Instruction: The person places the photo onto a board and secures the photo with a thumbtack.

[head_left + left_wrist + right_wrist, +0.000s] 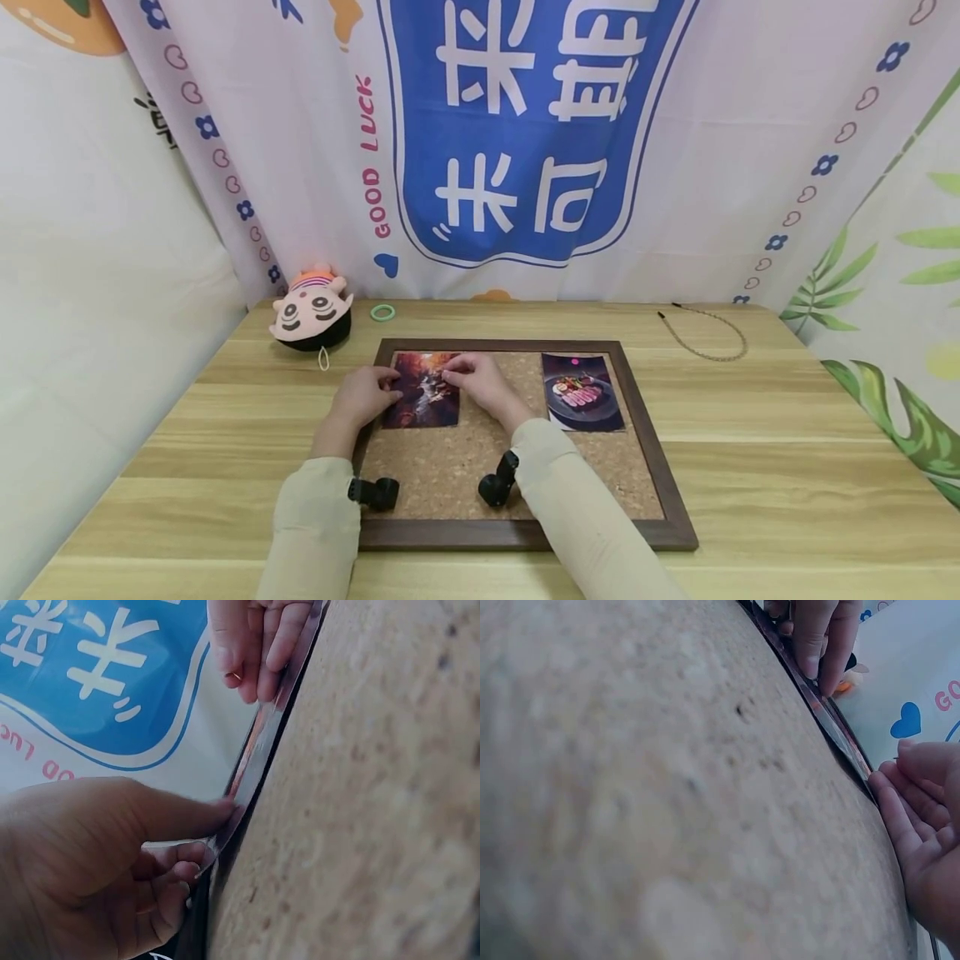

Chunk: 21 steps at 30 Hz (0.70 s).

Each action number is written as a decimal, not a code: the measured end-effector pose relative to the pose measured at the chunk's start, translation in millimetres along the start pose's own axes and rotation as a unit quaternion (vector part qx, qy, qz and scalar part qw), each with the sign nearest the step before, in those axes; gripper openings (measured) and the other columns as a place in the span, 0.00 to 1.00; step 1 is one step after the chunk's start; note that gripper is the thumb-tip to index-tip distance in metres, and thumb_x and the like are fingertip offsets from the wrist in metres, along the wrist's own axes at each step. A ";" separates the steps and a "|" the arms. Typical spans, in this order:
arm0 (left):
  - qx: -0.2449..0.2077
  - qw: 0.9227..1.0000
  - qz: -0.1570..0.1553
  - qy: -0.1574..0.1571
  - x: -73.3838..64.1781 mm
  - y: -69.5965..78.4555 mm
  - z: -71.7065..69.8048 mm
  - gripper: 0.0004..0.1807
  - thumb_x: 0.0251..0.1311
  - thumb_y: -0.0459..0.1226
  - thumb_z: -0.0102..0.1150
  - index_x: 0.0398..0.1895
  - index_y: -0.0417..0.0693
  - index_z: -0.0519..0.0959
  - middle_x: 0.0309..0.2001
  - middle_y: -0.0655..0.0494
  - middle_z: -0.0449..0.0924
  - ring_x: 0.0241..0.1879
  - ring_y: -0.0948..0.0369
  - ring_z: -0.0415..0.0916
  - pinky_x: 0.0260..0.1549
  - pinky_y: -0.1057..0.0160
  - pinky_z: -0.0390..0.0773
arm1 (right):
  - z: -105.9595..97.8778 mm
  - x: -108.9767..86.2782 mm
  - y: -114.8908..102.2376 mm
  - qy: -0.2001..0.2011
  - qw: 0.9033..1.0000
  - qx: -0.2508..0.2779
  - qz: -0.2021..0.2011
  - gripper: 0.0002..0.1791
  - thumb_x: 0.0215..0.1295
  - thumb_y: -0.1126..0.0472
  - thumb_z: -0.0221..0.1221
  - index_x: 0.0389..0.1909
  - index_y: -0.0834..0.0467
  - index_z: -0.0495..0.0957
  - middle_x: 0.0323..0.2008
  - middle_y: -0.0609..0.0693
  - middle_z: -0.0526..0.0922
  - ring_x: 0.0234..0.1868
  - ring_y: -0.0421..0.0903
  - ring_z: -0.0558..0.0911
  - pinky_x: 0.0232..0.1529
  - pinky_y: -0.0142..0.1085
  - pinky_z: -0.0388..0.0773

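Note:
A dark photo with orange tones [426, 400] lies at the upper left of a framed cork board [442, 475]. My left hand [363, 396] pinches its left edge; in the left wrist view the left thumb [187, 817] is on the face, with fingertips behind the edge. My right hand [483, 383] is at the upper right of this photo. Between its thumb and finger shows a tiny golden tip, apparently a pushpin [235, 676], mostly hidden. At the board's upper right, a food photo [583, 396] hangs under a pink pushpin [575, 362].
The board lies on a wooden table [750, 467]. Behind its left corner are a plush doll [313, 308] and a green ring [382, 312]. A thin cord [708, 354] curves at the back right, before a printed curtain [712, 192].

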<state>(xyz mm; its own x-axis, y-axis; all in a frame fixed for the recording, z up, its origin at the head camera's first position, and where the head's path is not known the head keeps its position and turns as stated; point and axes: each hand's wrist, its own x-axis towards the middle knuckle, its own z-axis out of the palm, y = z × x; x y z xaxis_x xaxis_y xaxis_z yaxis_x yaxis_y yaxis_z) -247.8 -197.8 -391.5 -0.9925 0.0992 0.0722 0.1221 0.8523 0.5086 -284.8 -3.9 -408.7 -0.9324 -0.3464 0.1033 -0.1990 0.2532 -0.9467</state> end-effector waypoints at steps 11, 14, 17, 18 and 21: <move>0.097 0.995 0.038 -0.007 -2.8 4.2 6.7 0.29 0.47 0.50 0.58 0.51 0.41 0.73 0.51 0.38 0.64 0.50 0.42 0.58 0.46 0.44 0.57 | 1.3 -0.3 -0.3 0.001 1.000 0.004 -0.011 0.08 0.55 0.67 0.56 0.34 0.67 0.77 0.31 0.52 0.79 0.32 0.41 0.74 0.33 0.31 0.70; 0.087 0.995 0.038 -0.040 -2.5 3.3 11.3 0.37 0.48 0.57 0.53 0.57 0.44 0.66 0.61 0.39 0.52 0.59 0.40 0.43 0.50 0.38 0.45 | 1.5 -0.1 -0.5 0.001 1.000 0.000 -0.010 0.08 0.55 0.67 0.56 0.34 0.67 0.78 0.32 0.52 0.79 0.32 0.40 0.74 0.33 0.31 0.70; 0.078 0.993 0.030 -0.082 -1.9 3.5 15.2 0.45 0.45 0.64 0.48 0.63 0.46 0.58 0.65 0.40 0.42 0.61 0.41 0.31 0.51 0.37 0.37 | 1.0 -2.8 -5.3 0.001 1.000 0.002 -0.013 0.08 0.55 0.67 0.56 0.34 0.68 0.77 0.32 0.53 0.79 0.33 0.42 0.74 0.34 0.31 0.70; 0.078 0.992 0.027 -0.093 -1.7 3.6 16.3 0.48 0.44 0.66 0.47 0.64 0.47 0.55 0.65 0.41 0.39 0.61 0.42 0.29 0.51 0.38 0.35 | 1.0 -2.6 -5.3 0.002 1.000 0.002 -0.015 0.08 0.55 0.67 0.56 0.34 0.69 0.77 0.32 0.54 0.79 0.34 0.42 0.74 0.35 0.31 0.70; 0.084 0.991 0.023 -0.100 -1.5 4.7 17.8 0.51 0.40 0.67 0.48 0.65 0.47 0.53 0.65 0.40 0.36 0.62 0.43 0.27 0.51 0.38 0.34 | 0.4 -1.8 -5.2 0.004 1.000 0.004 -0.014 0.08 0.56 0.67 0.56 0.34 0.68 0.77 0.33 0.54 0.79 0.33 0.42 0.74 0.35 0.31 0.69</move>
<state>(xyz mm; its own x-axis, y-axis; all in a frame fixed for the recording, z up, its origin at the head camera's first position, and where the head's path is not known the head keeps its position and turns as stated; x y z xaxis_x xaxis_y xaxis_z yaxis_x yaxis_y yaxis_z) -245.9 -184.7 -404.5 -0.9702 0.2257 -0.0879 0.1809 0.9165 0.3567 -281.9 -5.0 -404.1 -0.9288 -0.3460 0.1325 -0.2232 0.2370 -0.9455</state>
